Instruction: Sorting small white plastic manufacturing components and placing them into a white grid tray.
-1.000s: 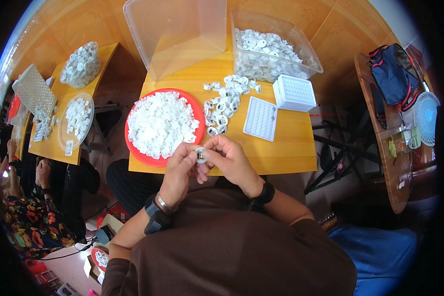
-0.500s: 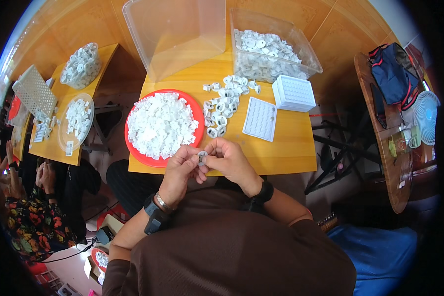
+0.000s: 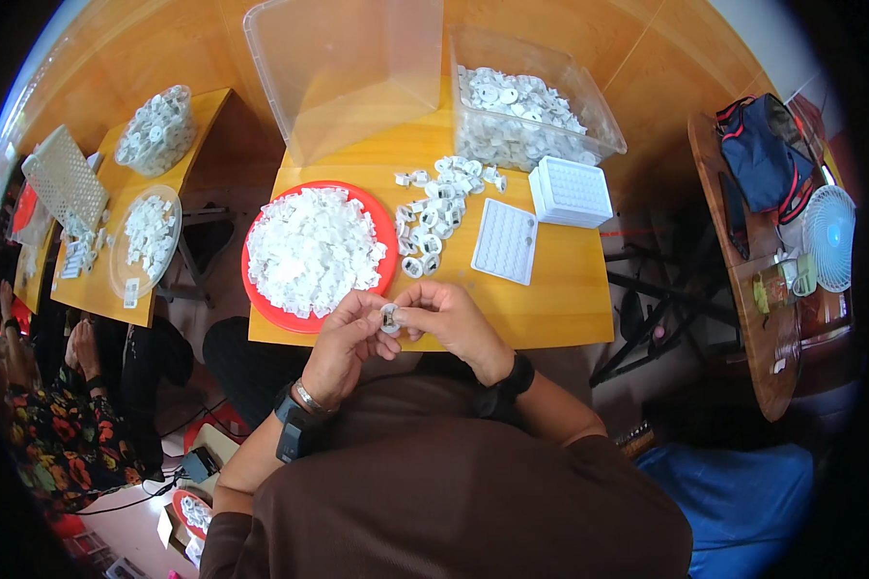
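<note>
Between the fingertips of both hands is a small round white plastic part [image 3: 389,317] with a dark middle, held over the table's front edge. My left hand [image 3: 346,340] pinches it from the left, and my right hand [image 3: 452,326] has thumb and finger closed on its right side. Just beyond my left hand, a red round tray [image 3: 390,253] carries a heap of small white plastic pieces [image 3: 314,249]. Several round white parts [image 3: 441,214] lie loose past my hands. To their right rests a flat white tray [image 3: 504,241] with rows of small hollows.
A clear bin [image 3: 589,135] of white parts stands at the back, near a stack of white trays [image 3: 572,193]. An upright translucent lid or box [image 3: 348,77] is behind the red tray. At left, another person's hands [image 3: 82,349] are beside a second table [image 3: 97,294].
My hands stay together at the table edge, and the round part has turned so its dark middle shows more. The whole view has shifted slightly.
</note>
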A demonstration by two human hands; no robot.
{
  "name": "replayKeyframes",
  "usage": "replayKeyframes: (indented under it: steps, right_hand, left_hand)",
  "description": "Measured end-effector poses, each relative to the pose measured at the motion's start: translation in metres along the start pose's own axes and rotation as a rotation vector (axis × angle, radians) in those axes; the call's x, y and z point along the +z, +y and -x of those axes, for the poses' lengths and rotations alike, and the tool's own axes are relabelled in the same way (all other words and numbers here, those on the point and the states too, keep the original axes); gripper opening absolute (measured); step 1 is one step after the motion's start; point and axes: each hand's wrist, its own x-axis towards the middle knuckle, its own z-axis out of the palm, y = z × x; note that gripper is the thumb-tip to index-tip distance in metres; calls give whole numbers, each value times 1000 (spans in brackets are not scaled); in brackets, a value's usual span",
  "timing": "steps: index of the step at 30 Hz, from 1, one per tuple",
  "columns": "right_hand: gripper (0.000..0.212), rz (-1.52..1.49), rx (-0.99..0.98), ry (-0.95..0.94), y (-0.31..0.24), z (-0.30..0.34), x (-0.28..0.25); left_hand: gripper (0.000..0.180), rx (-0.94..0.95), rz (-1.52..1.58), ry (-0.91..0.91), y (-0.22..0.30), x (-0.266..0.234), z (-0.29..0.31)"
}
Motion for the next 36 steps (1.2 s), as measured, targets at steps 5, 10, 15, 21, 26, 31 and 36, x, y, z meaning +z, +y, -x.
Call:
replayKeyframes:
  steps: [5,10,15,21,26,31,36]
  right_hand:
    - [13,159,-102,47,0,-4,12]
    - [14,550,-227,108,-13,-20,12]
    - [15,968,-345,196,-19,-56,5]
    - [17,1130,-437,160,-12,-91,23]
    - [16,1303,-540,196,-5,-102,36]
    - [12,1178,-550,207,-2,-99,31]
    - [11,791,-348,169,-10,-91,27]
  left_hand:
    - [17,23,78,-4,1,-9,4]
    - [13,69,175,81,7,-23,10]
    - [17,159,270,135,13,-36,15]
    - [18,203,315,126,9,-42,20]
    - [18,219,332,145,11,-42,24]
    - [18,228,338,133,14,-43,26]
    - [18,237,340,149,13,-44,25]
